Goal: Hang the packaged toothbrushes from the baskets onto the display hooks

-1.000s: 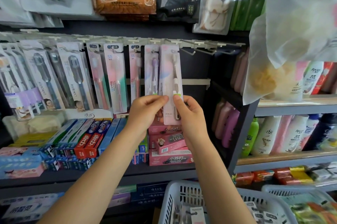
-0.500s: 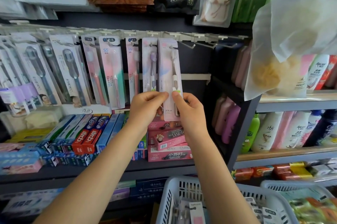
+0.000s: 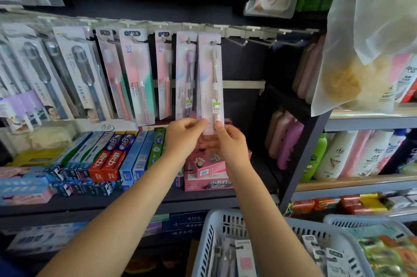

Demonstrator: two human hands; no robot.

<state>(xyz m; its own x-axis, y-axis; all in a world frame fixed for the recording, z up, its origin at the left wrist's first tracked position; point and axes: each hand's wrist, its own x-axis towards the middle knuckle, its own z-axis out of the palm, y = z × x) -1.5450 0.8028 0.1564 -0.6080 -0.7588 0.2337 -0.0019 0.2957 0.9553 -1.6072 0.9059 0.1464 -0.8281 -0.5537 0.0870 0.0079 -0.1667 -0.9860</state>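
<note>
Pink toothbrush pkg hangs upright at rail hook, directly above both hands. L hand and R hand pinch its bottom edge w/ curled fingers; basket w/ more pkgs sits below

Toothpaste boxes lie stacked on the dark shelf; shampoo bottles stand on the right-hand shelves beneath a hanging plastic bag.

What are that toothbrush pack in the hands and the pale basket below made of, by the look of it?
Toothbrush pack: seemingly printed card under a clear, glossy plastic blister, since the brush shows through and it catches the light. Basket: probably moulded matte plastic, pale, with regular slots cut through its wall.
</note>
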